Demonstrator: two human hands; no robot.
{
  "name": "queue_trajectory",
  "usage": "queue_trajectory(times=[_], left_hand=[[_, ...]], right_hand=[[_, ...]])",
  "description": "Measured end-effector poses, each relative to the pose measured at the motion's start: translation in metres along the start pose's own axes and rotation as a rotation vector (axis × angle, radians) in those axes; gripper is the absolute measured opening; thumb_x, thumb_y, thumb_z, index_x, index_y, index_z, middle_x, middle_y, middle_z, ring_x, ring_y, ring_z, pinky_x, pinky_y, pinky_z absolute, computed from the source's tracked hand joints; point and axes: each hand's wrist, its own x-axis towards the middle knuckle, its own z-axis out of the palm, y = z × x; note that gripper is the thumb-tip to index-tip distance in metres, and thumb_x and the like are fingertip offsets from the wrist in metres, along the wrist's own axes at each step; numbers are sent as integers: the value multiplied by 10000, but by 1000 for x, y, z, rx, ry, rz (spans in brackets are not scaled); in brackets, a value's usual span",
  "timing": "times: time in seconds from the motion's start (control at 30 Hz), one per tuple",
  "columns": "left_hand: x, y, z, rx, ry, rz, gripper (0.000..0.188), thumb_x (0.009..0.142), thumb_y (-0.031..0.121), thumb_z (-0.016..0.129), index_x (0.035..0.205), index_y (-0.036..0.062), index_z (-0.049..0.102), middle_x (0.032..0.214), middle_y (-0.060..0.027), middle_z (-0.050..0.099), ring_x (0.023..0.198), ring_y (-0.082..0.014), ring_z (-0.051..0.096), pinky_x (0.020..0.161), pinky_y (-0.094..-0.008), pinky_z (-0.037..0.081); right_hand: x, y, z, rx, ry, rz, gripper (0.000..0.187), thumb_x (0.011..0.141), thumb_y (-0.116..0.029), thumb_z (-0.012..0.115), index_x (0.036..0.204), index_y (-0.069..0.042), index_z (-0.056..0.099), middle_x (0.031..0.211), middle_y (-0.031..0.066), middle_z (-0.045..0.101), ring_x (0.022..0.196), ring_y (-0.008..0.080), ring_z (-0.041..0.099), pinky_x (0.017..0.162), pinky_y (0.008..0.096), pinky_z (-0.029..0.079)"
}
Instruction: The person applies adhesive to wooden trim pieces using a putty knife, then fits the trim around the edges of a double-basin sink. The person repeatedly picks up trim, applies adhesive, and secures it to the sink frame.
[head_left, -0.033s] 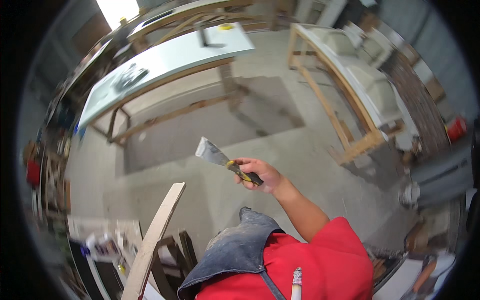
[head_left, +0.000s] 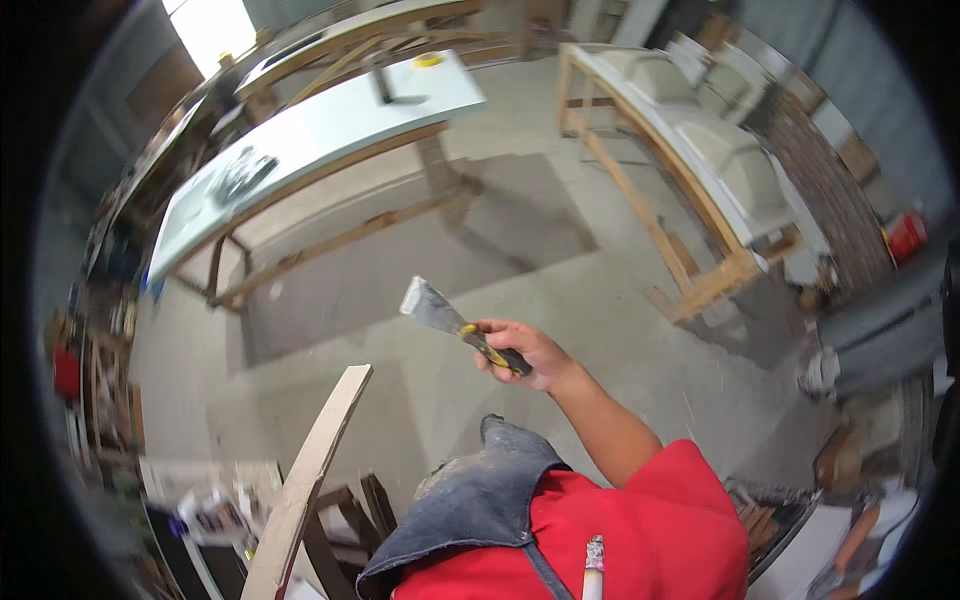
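My right hand (head_left: 522, 355) grips a putty knife (head_left: 437, 308) by its black and yellow handle. The knife's wide metal blade points up and to the left, with whitish residue along its edge. My left hand is out of sight. A long pale wooden strip (head_left: 305, 475) rises from the lower edge, left of the dark, dusty apron (head_left: 480, 490) over my red shirt. What supports its lower end is hidden. A lit cigarette (head_left: 593, 570) shows at the bottom edge.
A white-topped wooden table (head_left: 330, 110) at far left carries a crumpled plastic-looking bundle (head_left: 243, 172), a dark upright object (head_left: 378, 80) and a yellow roll (head_left: 428, 60). Pale moulded shapes (head_left: 735, 165) rest on another wooden table (head_left: 660, 205) at right. Bottles (head_left: 215, 515) stand at lower left.
The view has turned slightly, so the tables appear farther left. My right hand and the putty knife sit a little farther right in the picture, the grip unchanged.
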Motion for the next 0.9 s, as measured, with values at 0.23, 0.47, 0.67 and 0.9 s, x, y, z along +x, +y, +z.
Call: queue_trajectory(times=[0.23, 0.47, 0.67, 0.9], left_hand=[[33, 44, 248, -286, -560, -11, 372, 1042, 326, 436, 1086, -15, 577, 1009, -150, 598, 871, -262, 584, 764, -408, 473], [62, 84, 498, -509, -908, 18, 365, 1045, 340, 435, 1039, -1, 566, 933, -135, 585, 799, -252, 571, 704, -404, 467], [98, 164, 727, -747, -1157, 107, 365, 1048, 352, 435, 999, 11, 557, 869, -121, 573, 737, -244, 560, 653, -400, 461], [99, 321, 966, -1095, -1452, 238, 372, 1050, 366, 434, 953, 26, 546, 793, -106, 559, 665, -235, 547, 593, -396, 454]], right_hand=[[-115, -79, -78, 123, 526, -377, 371, 914, -131, 499, 1274, -55, 545, 851, 109, 617, 593, 147, 529, 511, 256, 448], [-163, -136, -155, 131, 959, -615, 442, 931, -176, 539, 1353, -46, 535, 819, 97, 640, 559, 136, 532, 463, 270, 386], [-163, -212, -192, 205, 1351, -977, 367, 931, -151, 567, 1275, -23, 571, 806, 116, 647, 541, 164, 548, 468, 297, 409], [-171, -279, -213, 364, 1714, -1188, 398, 910, -116, 597, 1294, -17, 567, 779, 98, 656, 525, 143, 556, 453, 283, 382]])
